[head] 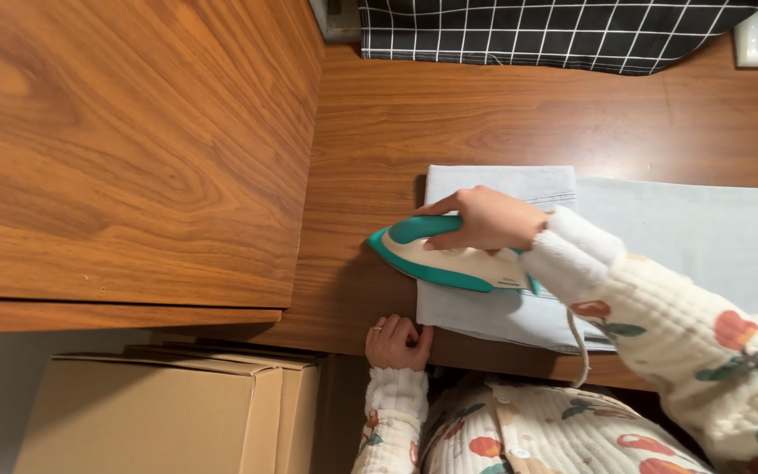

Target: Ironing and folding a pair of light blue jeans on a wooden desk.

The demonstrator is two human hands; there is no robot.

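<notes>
1. Warm indoor light falls evenly over the wooden bench [449, 123], giving the wood an orange cast.
2. A soft pale sheen lies on the bench just beyond the far edge of the light blue cloth [704, 228], near the bench's far right corner.
3. A soft shadow spreads on the bench left of the iron [445, 254] toward the near edge, so the light comes from the right and above.
4. The space below the bench's near edge is dim; the cardboard box [160, 412] there looks muted.
5. Focus is sharp throughout, with no motion blur; edges bend only slightly.
</notes>
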